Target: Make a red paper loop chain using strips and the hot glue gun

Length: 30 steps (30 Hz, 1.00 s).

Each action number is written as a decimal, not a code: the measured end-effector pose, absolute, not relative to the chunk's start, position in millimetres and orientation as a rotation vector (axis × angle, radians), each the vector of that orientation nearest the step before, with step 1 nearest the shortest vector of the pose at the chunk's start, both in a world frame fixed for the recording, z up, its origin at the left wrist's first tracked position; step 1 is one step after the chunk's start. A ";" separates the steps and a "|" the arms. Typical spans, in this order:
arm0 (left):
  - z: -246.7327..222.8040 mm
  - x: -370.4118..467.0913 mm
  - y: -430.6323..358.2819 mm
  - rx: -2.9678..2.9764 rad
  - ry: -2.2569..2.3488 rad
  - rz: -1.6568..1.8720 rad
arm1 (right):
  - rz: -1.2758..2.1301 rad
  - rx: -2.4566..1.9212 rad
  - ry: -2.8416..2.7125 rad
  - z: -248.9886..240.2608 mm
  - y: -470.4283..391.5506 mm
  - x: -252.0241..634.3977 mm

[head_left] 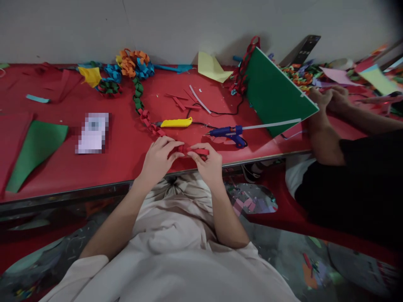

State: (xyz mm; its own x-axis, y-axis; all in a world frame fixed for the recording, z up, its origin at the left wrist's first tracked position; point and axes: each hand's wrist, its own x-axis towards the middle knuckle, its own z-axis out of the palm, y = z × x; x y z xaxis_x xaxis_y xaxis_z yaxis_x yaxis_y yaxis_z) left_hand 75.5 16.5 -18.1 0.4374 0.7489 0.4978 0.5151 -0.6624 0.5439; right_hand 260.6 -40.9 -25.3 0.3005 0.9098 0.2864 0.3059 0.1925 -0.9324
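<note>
A red paper strip (203, 152) is pinched in the right hand (210, 164) at the desk's (116, 167) six-o'clock edge; the left hand (158, 158) pinches red paper (180, 148). A paper chain (138, 95) runs toward eleven o'clock, a glue gun (227, 132) lies at two.

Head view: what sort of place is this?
Probably a shared craft table, perhaps in a workshop or classroom; which one, I cannot tell. A paper chain, a blue glue gun and a yellow cutter lie on the red table, where another person's hands also rest.
</note>
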 end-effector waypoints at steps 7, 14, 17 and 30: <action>-21.9 76.2 16.4 1.512 0.966 1.208 | 0.852 -1.306 -1.000 -20.5 -38.3 243.1; -21.9 75.3 15.7 1.460 1.032 1.261 | 0.778 -1.109 -1.128 -14.1 -38.9 243.3; -23.5 76.1 15.6 1.524 1.044 1.234 | 0.823 -0.950 -1.007 -14.8 -37.4 241.6; -11.4 83.3 7.8 1.419 1.012 1.364 | 0.481 -1.200 -1.227 -20.8 -42.8 233.5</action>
